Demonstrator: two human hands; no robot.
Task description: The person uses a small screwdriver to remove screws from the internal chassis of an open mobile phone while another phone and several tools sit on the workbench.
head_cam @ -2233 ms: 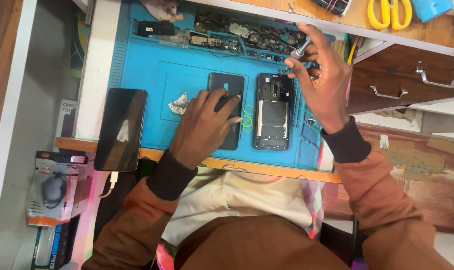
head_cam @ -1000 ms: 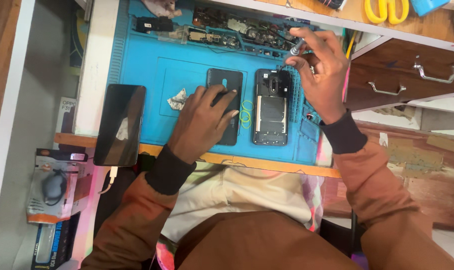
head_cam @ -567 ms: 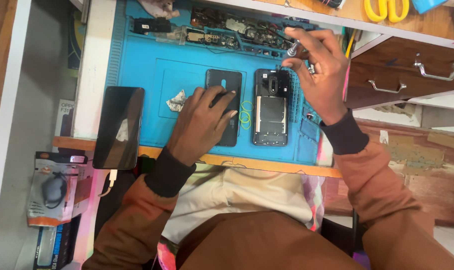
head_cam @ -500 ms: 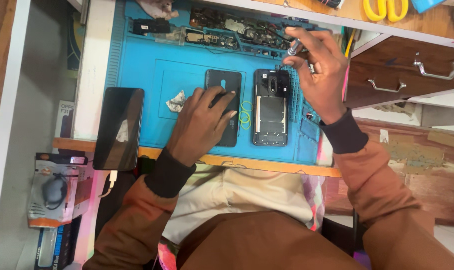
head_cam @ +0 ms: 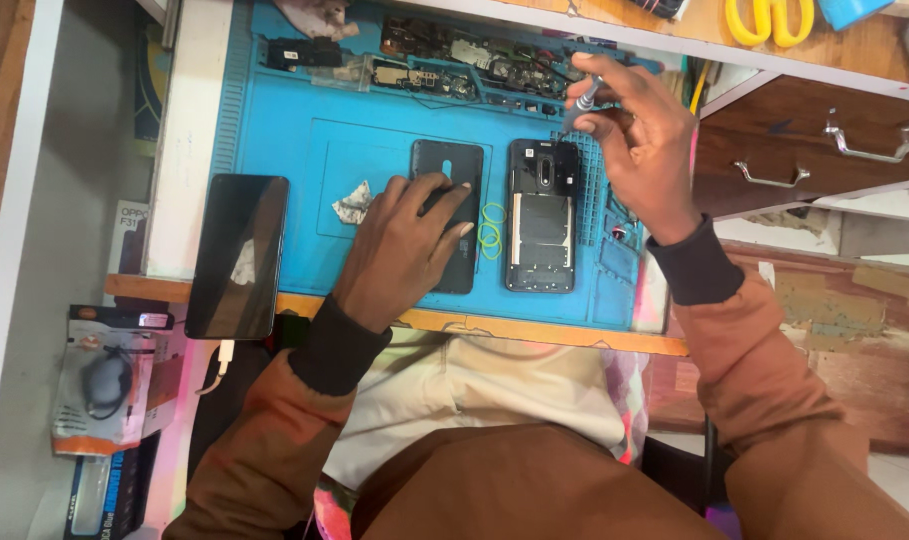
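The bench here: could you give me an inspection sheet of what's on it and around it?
Surface: blue mat on a white bench.
Job's things: opened phone, dark back cover beside it.
Clutter: loose phone parts along the mat's top, paper scrap, green band, black phone, yellow scissors.
Hands: left hand flat on the back cover; right hand holds a small tool above the opened phone.
Cables: white cable below the black phone.
Surroundings: brown drawers, boxed goods on the left.
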